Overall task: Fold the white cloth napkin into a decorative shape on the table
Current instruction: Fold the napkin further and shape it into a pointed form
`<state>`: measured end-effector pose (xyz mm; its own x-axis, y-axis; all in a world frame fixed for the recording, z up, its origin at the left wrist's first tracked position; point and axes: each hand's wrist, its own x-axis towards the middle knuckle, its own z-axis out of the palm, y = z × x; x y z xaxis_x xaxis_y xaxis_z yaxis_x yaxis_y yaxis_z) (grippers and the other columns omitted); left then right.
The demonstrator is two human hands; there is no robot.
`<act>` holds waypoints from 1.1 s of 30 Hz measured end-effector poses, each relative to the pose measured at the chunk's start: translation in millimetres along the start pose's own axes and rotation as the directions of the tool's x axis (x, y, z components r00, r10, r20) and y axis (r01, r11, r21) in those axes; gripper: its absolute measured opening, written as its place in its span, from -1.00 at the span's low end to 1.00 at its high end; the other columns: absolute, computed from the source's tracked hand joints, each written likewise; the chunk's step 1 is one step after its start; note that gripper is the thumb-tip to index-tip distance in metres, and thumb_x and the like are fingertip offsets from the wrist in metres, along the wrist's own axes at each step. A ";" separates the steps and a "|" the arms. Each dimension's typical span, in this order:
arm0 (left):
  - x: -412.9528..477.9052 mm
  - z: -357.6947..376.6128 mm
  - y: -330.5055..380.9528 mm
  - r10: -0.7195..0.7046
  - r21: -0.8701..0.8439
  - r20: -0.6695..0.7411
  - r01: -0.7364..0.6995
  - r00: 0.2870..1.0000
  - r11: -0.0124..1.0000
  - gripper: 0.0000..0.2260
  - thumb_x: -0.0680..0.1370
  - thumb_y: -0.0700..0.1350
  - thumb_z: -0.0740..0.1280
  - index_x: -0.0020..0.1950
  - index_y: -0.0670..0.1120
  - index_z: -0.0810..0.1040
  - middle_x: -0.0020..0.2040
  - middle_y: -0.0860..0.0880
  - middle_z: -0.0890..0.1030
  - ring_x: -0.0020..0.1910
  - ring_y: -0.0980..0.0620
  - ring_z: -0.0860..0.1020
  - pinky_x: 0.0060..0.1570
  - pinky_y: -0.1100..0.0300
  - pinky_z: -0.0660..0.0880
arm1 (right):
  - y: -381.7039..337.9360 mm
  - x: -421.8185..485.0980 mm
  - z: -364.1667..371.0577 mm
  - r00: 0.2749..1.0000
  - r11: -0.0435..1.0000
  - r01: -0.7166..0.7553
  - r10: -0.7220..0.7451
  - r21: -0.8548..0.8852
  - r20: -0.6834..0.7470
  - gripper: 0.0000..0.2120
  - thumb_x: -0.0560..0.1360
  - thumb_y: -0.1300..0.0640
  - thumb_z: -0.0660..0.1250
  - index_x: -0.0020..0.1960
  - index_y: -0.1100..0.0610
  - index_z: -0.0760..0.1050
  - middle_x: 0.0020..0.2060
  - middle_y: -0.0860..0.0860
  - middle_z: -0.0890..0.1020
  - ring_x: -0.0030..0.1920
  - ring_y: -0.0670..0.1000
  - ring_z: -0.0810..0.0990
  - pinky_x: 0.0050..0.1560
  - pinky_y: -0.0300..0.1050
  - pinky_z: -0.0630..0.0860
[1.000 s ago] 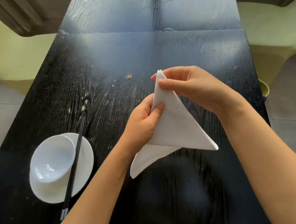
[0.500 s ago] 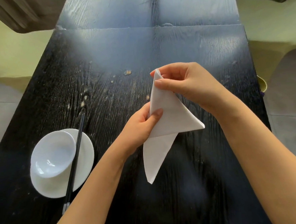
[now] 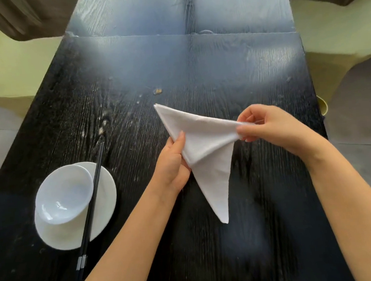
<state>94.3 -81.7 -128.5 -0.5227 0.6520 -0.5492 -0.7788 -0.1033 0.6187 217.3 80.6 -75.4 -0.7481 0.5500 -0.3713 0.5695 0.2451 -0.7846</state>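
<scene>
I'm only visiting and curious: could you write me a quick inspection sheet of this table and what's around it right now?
Surface: black wood-grain table, scuffed with pale marks, and a small crumb.
Job's things: white cloth napkin, folded to a pointed shape, its long tip pointing toward the person.
Clutter: white bowl tilted on a white plate; black chopsticks lying across the plate.
Grippers: left hand grips the napkin's left edge; right hand pinches its right corner.
Cables: nothing seen.
Surroundings: grey floor; pale green shapes on both sides, unidentifiable.
</scene>
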 end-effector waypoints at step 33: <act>-31.7 -67.6 -11.0 -0.071 -0.263 -0.299 -0.010 0.952 0.965 -0.76 0.58 -0.30 0.17 0.24 -0.22 0.43 0.13 -0.21 0.59 0.10 -0.14 0.59 0.03 -0.06 0.57 | 70.7 -36.7 71.1 0.712 0.292 0.675 -0.501 -0.678 0.493 -0.82 0.40 0.29 0.09 -0.13 0.13 0.44 -0.11 0.01 0.57 -0.13 0.09 0.54 -0.18 -0.04 0.53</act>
<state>96.0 -152.0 -155.9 -0.5456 0.4030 -0.7347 -0.8371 -0.3037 0.4550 260.9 21.0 -152.6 -0.9854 -0.1247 -0.1156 -0.1077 0.9838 -0.1433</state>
